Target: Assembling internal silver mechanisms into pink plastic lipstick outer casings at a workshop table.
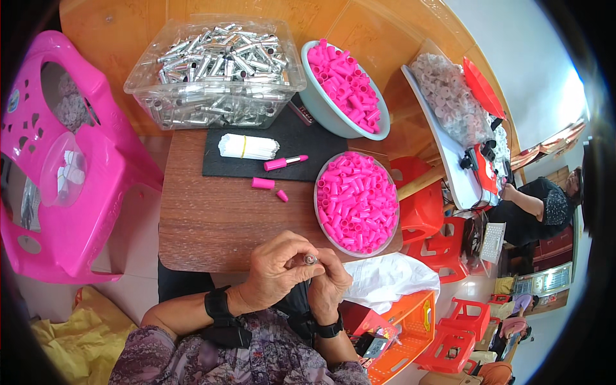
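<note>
From the head view I see both hands meeting at the near edge of the tabletop [212, 224], and everything I place below is measured from that grip. My left hand [277, 268] is curled shut around a small metal tube [310, 259], and my right hand [329, 282] pinches the same tube from the other side, fingertips touching those of the left. Only the tube's round end shows, facing up toward the camera, so its long axis runs roughly end-on to me, down into the fingers; the rest of its length is hidden and I cannot tell its exact tilt. Just beyond the grip and to its right sits a round bowl of pink caps [357, 202], close to the knuckles. Farther out and higher is a second bowl of pink pieces [344, 90], tilted against the wall. Straight ahead of the grip lie a loose pink sleeve [262, 183] and a smaller pink bit [282, 196] on bare wood, then an assembled pink stick [285, 162] lying crosswise on a black mat [301, 138], beside a banded bundle of white sticks [248, 147]. Farthest out stands a clear tub of silver tubes [215, 67]. Well to the left of the grip is a pink plastic stool [70, 173].
</note>
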`<state>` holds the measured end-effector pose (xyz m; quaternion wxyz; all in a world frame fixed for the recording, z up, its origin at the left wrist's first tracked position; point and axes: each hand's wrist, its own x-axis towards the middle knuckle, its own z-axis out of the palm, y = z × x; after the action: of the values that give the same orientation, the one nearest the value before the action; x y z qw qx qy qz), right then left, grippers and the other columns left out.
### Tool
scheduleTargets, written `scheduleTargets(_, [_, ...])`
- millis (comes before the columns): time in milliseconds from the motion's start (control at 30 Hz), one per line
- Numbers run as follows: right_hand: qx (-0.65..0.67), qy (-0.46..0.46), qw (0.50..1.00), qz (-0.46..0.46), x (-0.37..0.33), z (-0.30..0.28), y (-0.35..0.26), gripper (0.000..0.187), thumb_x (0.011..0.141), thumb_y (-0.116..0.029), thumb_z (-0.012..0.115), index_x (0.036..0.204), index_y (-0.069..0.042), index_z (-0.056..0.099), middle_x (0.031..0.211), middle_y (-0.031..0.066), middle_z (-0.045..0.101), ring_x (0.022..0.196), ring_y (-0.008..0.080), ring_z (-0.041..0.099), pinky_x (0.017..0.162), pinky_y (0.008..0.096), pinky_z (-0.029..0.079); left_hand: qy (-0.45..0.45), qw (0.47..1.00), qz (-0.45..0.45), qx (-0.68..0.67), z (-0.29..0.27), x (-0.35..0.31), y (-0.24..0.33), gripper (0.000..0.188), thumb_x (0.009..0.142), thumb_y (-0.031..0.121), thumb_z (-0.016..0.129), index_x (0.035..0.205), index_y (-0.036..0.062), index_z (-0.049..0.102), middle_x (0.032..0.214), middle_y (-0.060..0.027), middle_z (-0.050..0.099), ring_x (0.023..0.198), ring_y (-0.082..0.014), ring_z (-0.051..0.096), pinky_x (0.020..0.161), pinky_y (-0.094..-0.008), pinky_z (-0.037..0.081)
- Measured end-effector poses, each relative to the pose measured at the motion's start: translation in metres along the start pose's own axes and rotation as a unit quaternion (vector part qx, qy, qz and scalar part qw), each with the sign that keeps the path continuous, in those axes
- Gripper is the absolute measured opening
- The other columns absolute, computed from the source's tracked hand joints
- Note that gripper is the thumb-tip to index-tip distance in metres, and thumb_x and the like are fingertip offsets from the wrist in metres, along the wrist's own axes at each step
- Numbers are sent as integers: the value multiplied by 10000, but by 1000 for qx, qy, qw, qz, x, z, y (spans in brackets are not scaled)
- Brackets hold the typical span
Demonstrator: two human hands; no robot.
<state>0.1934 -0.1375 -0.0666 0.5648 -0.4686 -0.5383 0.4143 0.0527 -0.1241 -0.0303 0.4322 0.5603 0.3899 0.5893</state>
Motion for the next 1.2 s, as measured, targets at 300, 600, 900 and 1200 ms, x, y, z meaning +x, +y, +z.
scheduleTargets(300, [37,12,998,56,-5,6,-10,199,869,54,598,1066,54,622,973,95,650,864,143,610,773,243,489,2,999,-34,-37,-6,-3,-9,204,753,54,769,911,3,649,896,-26,580,760,-79,566,629,-210,486])
scheduleTargets(600, [75,-22,990,116,-7,5,-13,159,882,26,601,1037,56,615,914,97,651,703,139,622,641,238,521,-11,979,-138,-148,-13,-6,-6,185,792,22,726,945,-24,633,946,-43,559,835,-101,580,721,-230,515])
scheduleTargets(900, [-9,-7,997,78,-5,13,-25,47,873,-5,623,867,42,624,709,56,624,587,91,566,543,201,448,-11,975,-142,-169,-21,-3,-11,172,801,26,718,934,-30,624,936,-45,564,848,-96,570,735,-226,508])
scheduleTargets(1200, [25,1,993,119,-10,19,-24,61,875,-32,638,867,26,626,704,52,623,559,75,545,510,189,428,-17,977,-151,-147,-18,-5,-8,173,801,27,719,927,-35,617,933,-50,574,829,-103,591,715,-223,511])
